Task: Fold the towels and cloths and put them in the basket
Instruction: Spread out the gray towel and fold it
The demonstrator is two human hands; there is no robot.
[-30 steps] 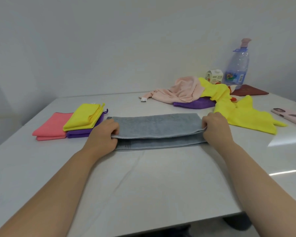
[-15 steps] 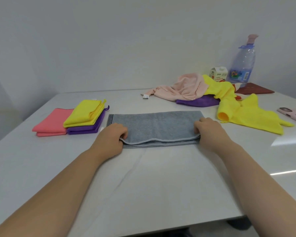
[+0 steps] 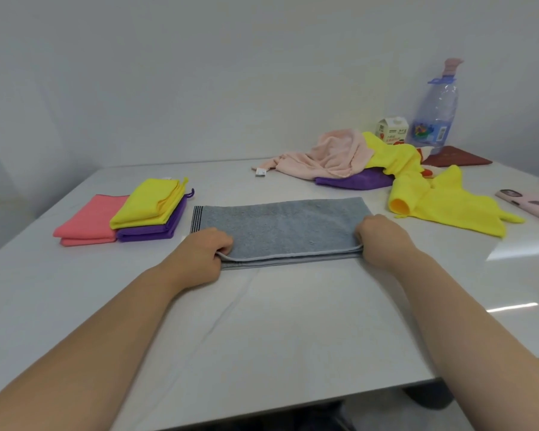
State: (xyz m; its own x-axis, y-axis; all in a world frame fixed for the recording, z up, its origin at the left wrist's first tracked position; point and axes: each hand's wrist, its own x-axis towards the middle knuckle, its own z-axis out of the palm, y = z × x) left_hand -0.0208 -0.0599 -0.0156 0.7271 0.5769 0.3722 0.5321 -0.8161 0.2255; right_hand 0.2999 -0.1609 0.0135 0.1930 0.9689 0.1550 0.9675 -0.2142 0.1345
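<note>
You have the grey terry towel (image 3: 280, 225) lying flat at the middle of the white table (image 3: 293, 331), folded lengthwise into a long band of two layers. The near edge of the upper layer sits just short of the lower one. Your left hand (image 3: 199, 256) grips the near left corner, fingers curled and pinching the upper layer. Your right hand (image 3: 383, 241) does the same at the near right corner, fingers curled round the edge.

Done so far, as I judge it: three pieces are folded at ten o'clock from the towel. A coral-pink folded cloth (image 3: 84, 222) lies furthest left, with a purple folded cloth (image 3: 156, 228) touching it and a yellow folded cloth (image 3: 150, 200) stacked on the purple one.

Left to do: the grey towel looks about one fold in and probably needs folding across its length. At one to two o'clock lies a loose heap: a pale pink crumpled towel (image 3: 327, 157), a purple crumpled cloth (image 3: 355, 181) partly under it, and a bright yellow crumpled cloth (image 3: 448, 203) spreading toward three o'clock. None of these is folded.

No basket is in view, so nothing has visibly gone into it. You look roughly halfway through the folding, with the packing not begun.
</note>
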